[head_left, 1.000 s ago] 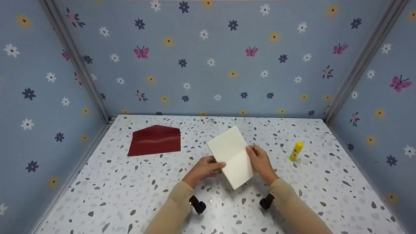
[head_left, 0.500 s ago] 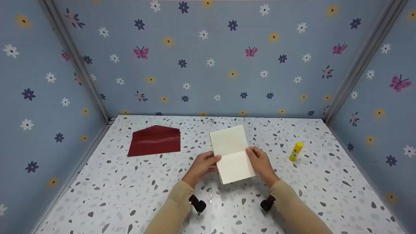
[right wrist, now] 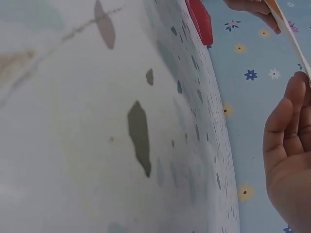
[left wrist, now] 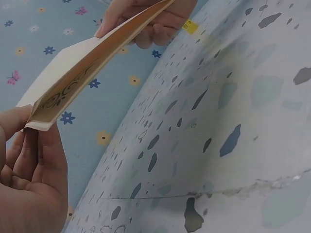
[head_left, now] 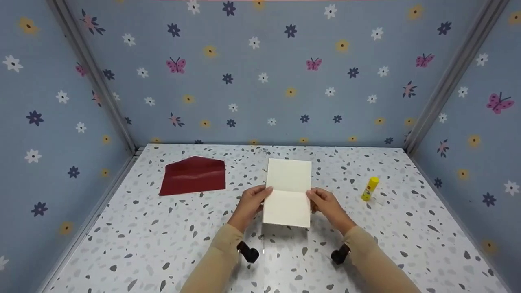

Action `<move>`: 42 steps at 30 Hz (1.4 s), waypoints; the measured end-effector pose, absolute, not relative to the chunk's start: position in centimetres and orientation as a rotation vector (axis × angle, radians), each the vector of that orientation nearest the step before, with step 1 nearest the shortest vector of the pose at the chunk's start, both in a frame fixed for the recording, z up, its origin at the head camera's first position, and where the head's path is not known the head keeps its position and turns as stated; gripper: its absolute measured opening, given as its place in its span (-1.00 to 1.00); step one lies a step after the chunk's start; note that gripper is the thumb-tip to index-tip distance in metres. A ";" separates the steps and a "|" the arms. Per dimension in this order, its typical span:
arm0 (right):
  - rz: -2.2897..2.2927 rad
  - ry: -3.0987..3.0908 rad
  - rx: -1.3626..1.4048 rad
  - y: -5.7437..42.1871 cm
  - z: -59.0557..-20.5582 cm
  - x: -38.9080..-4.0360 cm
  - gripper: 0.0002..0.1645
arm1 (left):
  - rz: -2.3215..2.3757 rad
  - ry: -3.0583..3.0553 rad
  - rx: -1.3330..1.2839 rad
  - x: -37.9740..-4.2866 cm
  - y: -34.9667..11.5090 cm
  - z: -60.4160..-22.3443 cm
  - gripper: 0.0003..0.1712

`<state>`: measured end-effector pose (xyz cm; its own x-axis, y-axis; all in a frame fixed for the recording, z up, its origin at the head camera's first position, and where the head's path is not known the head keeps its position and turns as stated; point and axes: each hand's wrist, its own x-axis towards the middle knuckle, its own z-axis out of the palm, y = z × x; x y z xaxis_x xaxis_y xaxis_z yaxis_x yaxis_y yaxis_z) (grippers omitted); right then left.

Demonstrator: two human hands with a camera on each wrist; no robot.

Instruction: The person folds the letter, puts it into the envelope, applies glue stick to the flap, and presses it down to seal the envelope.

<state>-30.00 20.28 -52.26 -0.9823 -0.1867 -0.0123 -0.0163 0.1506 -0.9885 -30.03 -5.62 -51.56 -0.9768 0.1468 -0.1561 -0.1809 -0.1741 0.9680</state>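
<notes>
A cream card [head_left: 287,207] with a crease across its middle is held above the table, its long sides running away from me. My left hand [head_left: 249,203] pinches its left edge at the crease, thumb on top and fingers beneath. On the opposite edge my right hand [head_left: 329,207] holds it the same way. The left wrist view shows layers of the card [left wrist: 63,73] standing slightly apart, with a dark swirl pattern on a tan face between them. From the right wrist view only a thin strip of the card [right wrist: 294,39] is visible.
A dark red envelope [head_left: 193,179] with its flap up lies at the back left of the speckled table [head_left: 163,236]. On the right a yellow glue stick [head_left: 369,189] lies on the tabletop. Flower-patterned walls [head_left: 260,101] enclose the back and both sides.
The card was tilted at first and has been turned so that its sides now run straight away from me. Both hands have shifted slightly along its edges. Envelope and glue stick have stayed put.
</notes>
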 end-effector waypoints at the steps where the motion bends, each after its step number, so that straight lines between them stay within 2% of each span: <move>1: -1.959 2.265 -0.217 20.4 -52.3 -30.0 -0.57 | 2.253 1.866 -0.039 -30.0 -5.6 -51.5 -0.45; 15: -1.913 2.276 -0.220 20.9 -52.4 -30.1 -0.58 | 2.177 1.903 0.181 -29.7 -6.7 -51.7 -0.51; 29: -1.955 2.203 -0.260 21.0 -52.4 -30.0 -0.60 | 2.178 1.879 0.169 -29.6 -7.2 -51.5 -0.52; 42: -2.006 2.153 -0.341 21.2 -52.2 -29.7 -0.62 | 2.220 1.806 0.161 -29.5 -7.2 -51.6 -0.64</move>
